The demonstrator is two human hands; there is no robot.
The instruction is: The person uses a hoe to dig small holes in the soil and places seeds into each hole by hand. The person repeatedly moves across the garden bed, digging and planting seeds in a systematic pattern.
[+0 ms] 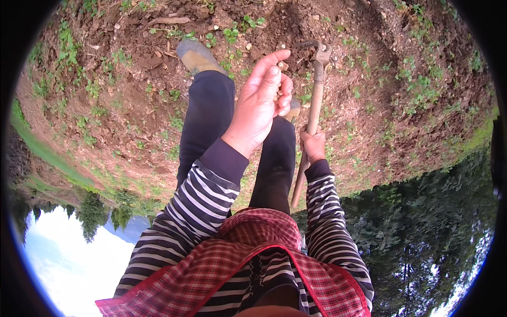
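Note:
My left hand point(259, 97) is raised in the middle of the view, palm turned to the right. Its lower fingers curl around several small pale seeds point(277, 95), which look like corn kernels. The index finger reaches out past the thumb, and pale bits show just beside its tip. Lower and to the right, my right hand point(313, 143) is wrapped around the wooden handle point(316, 95) of a hoe. The hoe's metal head point(323, 54) is at the far end, over the loose brown soil point(277, 23); its blade is partly hard to make out against the ground.
A shoe point(200, 55) stands on the soil at the left; the other shoe point(293, 109) is mostly hidden behind my left hand. Small green weeds point(231, 35) dot the ground. A piece of dry wood point(170, 20) lies beyond the left foot. Trees point(412, 222) border the field.

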